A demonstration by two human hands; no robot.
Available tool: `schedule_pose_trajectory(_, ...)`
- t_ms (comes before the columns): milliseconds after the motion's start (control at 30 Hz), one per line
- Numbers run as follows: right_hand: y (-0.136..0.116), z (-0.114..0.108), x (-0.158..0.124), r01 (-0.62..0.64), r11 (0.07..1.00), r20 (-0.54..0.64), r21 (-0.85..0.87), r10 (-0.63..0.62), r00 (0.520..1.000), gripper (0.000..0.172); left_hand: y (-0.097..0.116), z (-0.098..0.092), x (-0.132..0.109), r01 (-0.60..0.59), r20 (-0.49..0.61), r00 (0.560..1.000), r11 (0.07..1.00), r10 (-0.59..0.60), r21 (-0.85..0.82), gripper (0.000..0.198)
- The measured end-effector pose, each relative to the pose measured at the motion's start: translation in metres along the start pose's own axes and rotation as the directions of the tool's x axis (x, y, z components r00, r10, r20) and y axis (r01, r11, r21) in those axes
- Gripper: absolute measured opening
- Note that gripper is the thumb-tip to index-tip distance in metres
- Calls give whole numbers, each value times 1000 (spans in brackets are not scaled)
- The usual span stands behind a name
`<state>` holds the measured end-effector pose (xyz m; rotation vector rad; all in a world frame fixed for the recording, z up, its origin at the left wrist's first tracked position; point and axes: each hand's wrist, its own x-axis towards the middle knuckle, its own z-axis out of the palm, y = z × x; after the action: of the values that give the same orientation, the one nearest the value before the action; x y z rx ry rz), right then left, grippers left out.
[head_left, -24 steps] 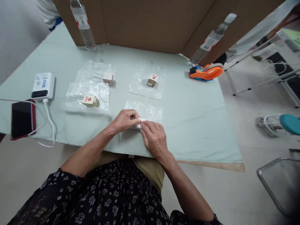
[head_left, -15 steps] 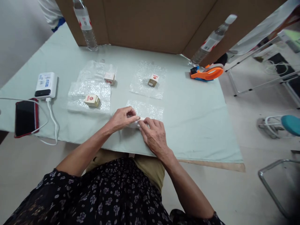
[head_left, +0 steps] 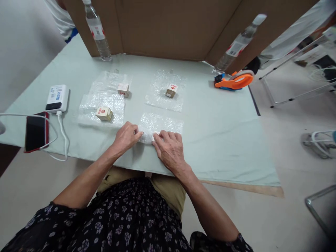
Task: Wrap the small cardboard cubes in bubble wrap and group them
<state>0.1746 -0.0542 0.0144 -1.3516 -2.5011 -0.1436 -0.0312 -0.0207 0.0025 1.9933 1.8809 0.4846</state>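
Note:
My left hand (head_left: pixel 127 136) is closed, thumb and fingers pinching the left end of a bubble wrap sheet (head_left: pixel 161 120) near the table's front edge. My right hand (head_left: pixel 170 148) is closed over a small pale box (head_left: pixel 155 135) on the sheet's near part. Fingers cover most of this box, and wrap seems folded around it. Beyond my hands, one small box (head_left: pixel 104 113) lies on bubble wrap at the left. A second box (head_left: pixel 123 90) is behind it, and a third box (head_left: pixel 172 90) rests on its own sheet (head_left: pixel 157 99).
An orange tape dispenser (head_left: pixel 235 82) lies at the back right. Water bottles (head_left: pixel 101 42) (head_left: pixel 237 45) stand before a brown cardboard panel (head_left: pixel 168 28). At the left are a white power bank (head_left: pixel 57 98), its cable (head_left: pixel 63 133) and a phone (head_left: pixel 36 132).
My left hand has moved left, away from the box, to the end of the bubble wrap. My right hand stays on the box. The view has shifted slightly.

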Motion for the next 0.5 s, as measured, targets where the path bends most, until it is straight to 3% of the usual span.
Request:
schedule_pose_trajectory(233, 1, 0, 1, 37, 998, -2, -42, -37, 999, 17, 9, -5, 6, 86, 115, 989, 994, -94, 72, 29)
schedule_pose_trajectory(400, 2, 0, 1, 48, 998, 0, -26, -48, 999, 19, 8, -16, 2, 132, 138, 980, 985, -147, 110, 36)
schedule_pose_trajectory(500, 3, 1, 1, 58, 997, -11, -57, -59, 998, 20, 6, -18, -2, 254, 213, 943, 967, -255, 32, 41)
